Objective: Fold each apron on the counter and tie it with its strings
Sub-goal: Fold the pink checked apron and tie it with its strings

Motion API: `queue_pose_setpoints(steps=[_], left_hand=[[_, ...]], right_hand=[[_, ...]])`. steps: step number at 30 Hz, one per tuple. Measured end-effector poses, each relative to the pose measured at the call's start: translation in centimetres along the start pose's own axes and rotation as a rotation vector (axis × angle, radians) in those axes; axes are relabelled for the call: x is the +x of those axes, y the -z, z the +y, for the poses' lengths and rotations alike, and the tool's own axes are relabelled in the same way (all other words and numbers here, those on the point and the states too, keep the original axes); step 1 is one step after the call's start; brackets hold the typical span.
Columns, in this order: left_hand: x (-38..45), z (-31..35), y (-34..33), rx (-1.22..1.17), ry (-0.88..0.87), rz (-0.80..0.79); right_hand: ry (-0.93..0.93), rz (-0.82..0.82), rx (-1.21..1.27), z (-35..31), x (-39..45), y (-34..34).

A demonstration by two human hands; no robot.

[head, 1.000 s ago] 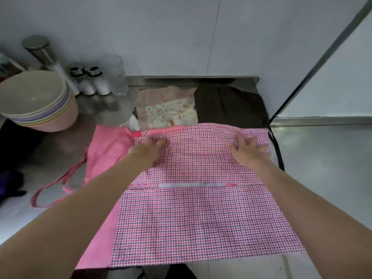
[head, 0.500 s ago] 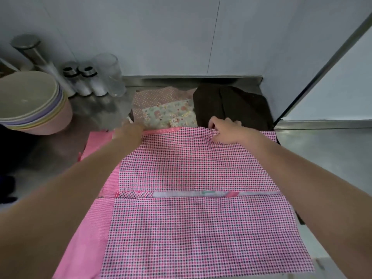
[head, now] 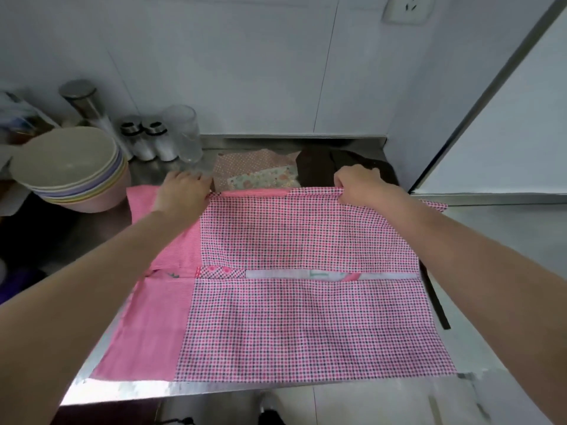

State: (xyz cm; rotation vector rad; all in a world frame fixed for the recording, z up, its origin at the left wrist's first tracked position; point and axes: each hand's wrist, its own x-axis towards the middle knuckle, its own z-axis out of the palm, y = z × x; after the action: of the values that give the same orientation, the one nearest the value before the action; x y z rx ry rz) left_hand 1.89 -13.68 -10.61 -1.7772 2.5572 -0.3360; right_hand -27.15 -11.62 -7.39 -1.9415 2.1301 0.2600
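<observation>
Bowls, left edge: A stack of pastel bowls (head: 66, 167) sits on the steel counter (head: 122, 389), with two shakers (head: 150, 139) and a clear glass (head: 184, 133) behind it against the wall.

Left hand, upper centre-left: The left hand (head: 181, 191) lies on the far left corner of the pink apron (head: 306, 317). Its fingers curl over the top hem, but whether they pinch the cloth or only press on it cannot be told from this angle.

Apron, centre of frame: The checked pink apron lies spread across the counter from the near edge to the far hem, with a plain pink panel down its left side and a pocket band across the middle. No fold shows in it yet.

Other aprons, upper centre: A dotted and floral apron (head: 260, 173) and a dark brown apron (head: 322, 167) lie bunched just beyond the pink one, against the back wall. Neither looks folded or tied.

Right hand, upper centre-right: The right hand (head: 356, 185) pinches the far right part of the top hem, fingers curled around the edge.

Strap, right edge: A dark strap (head: 437, 302) runs along the apron's right side on the counter.

Progress: The work appears to be near its start. The first fold of the pink apron seems about to begin from the far hem; its strings are not yet tied, and two more aprons appear to wait.
</observation>
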Motion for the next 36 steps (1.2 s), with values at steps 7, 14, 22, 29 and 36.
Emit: queue_pose_setpoints(steps=[7, 14, 22, 29, 36], left_hand=[[-7.4, -3.1, 2.4, 0.032, -0.21, 0.166], [-16.3, -3.9, -0.4, 0.064, -0.404, 0.046], [-21.1, -2.6, -5.3, 0.215, -0.315, -0.418], [-21.9, -2.8, -6.2, 0.246, -0.264, -0.468], [-22.4, -4.0, -7.2, 0.224, -0.182, -0.534]], right_hand=[[0.03, 0.11, -0.135, 0.0, -8.1, -0.5], [0.032, 0.083, -0.335, -1.1, -16.4, -6.1], [0.076, 0.007, -0.431, -4.0, -21.4, -15.0], [0.36, 0.114, -0.349, -7.5, -21.1, -17.8], [0.332, -0.205, -0.451, -8.4, -20.1, -18.1]])
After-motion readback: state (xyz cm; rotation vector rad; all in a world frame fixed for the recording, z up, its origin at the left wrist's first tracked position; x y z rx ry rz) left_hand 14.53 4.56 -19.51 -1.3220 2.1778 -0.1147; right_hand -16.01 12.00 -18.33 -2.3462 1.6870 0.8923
